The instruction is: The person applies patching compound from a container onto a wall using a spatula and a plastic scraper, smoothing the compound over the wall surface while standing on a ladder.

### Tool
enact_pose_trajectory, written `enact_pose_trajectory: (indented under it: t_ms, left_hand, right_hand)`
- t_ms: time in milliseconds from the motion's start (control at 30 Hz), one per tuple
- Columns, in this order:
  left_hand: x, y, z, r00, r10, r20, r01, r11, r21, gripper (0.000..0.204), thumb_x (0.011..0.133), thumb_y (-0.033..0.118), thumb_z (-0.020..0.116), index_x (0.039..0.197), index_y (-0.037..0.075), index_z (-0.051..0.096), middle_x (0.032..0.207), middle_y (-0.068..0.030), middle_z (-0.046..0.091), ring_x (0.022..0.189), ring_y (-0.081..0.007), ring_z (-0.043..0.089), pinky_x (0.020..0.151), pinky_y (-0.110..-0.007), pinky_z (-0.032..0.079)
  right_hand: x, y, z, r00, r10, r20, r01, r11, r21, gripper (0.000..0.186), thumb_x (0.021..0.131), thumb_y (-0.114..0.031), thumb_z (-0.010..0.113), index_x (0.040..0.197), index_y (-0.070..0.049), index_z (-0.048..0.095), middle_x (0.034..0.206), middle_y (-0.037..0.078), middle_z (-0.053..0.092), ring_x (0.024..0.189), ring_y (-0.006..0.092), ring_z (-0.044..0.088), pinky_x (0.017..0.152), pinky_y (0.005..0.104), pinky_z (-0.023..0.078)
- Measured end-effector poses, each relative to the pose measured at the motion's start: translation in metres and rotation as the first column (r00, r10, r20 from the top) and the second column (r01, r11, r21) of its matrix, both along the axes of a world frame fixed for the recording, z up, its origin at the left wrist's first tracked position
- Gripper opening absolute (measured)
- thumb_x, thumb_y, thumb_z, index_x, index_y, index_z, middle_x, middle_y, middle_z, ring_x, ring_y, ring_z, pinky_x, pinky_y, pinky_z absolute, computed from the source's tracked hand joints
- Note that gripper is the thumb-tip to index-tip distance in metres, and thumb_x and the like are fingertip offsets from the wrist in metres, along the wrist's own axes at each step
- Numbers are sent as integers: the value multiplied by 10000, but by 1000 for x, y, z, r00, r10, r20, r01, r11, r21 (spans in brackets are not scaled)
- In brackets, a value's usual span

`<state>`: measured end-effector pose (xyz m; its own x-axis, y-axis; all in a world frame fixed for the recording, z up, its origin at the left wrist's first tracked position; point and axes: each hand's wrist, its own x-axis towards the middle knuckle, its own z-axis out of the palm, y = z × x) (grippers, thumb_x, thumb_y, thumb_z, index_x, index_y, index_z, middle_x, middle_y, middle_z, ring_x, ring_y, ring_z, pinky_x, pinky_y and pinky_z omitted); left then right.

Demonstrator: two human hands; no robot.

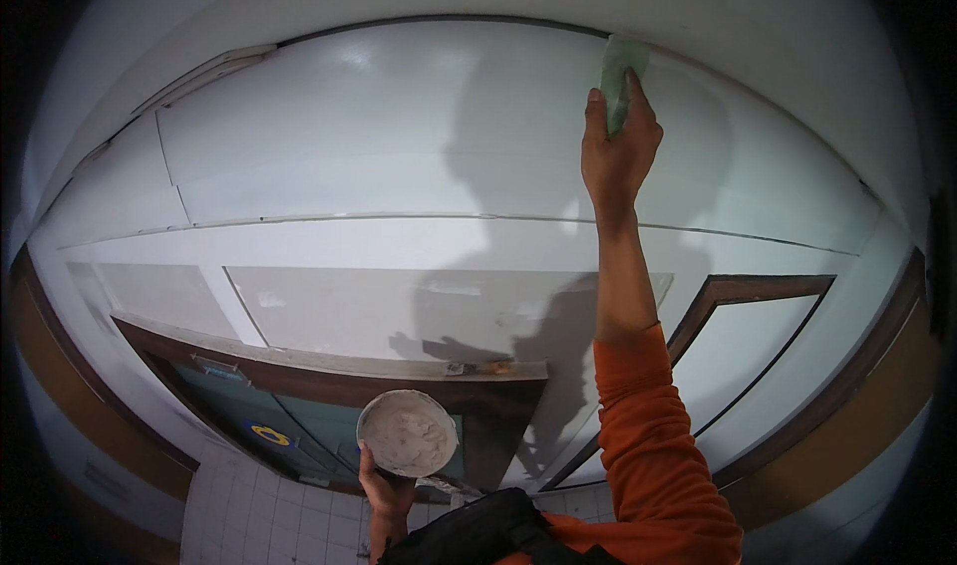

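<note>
My right hand is raised high and closed around a flat green putty spreader. The spreader's far edge meets the dark seam where the white panel joins the surface above it. Low in front of me, my left hand supports a round tub from its near side, fingers curled against the wall of it. Pale, lumpy putty fills the tub. Most of the left fingers are hidden beneath it.
Below the panel runs a brown door frame with a glass door. A small tool lies on its top ledge. To the right is another brown-framed opening. White floor tiles show below, and a black strap or bag crosses my body.
</note>
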<state>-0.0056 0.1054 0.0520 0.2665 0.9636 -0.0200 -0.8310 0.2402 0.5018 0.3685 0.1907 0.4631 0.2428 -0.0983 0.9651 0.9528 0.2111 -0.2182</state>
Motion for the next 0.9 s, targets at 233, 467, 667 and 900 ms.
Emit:
enact_pose_trajectory:
  t_ms: [233, 467, 667, 900]
  left_hand:
    - [2, 4, 4, 999, -43, -12, 43, 999, 21, 714, 1062, 555, 504, 1585, 77, 412, 1562, -161, 497, 1435, -384, 482, 1180, -587, 398]
    - [10, 10, 6, 998, -60, -8, 60, 998, -8, 708, 1064, 554, 501, 1585, 83, 414, 1563, -154, 498, 1435, -385, 483, 1173, -589, 404]
    - [14, 20, -5, 998, -57, 1, 57, 998, 2, 700, 1053, 547, 518, 1585, 102, 421, 1561, -152, 499, 1428, -388, 487, 1155, -604, 416]
    - [21, 26, -8, 995, -99, 6, 99, 995, -20, 709, 1045, 549, 528, 1588, 106, 418, 1566, -149, 496, 1435, -392, 479, 1159, -605, 413]
  right_hand:
    - [18, 26, -2, 974, -223, 48, 221, 974, 55, 579, 976, -339, 729, 1465, -72, 573, 1352, 255, 596, 1299, 394, 510, 1067, 515, 430]
    - [15, 39, 6, 907, -419, 41, 414, 905, 100, 537, 967, -366, 742, 1441, -133, 643, 1250, 251, 576, 1176, 399, 527, 959, 501, 502]
    - [14, 36, 11, 914, -405, 36, 405, 914, 7, 505, 947, -350, 747, 1407, -157, 669, 1280, 284, 490, 1152, 439, 502, 901, 526, 544]
    - [17, 19, 20, 894, -438, 93, 446, 887, -120, 508, 952, -379, 710, 1395, -132, 679, 1189, 308, 516, 1095, 456, 526, 779, 514, 606]
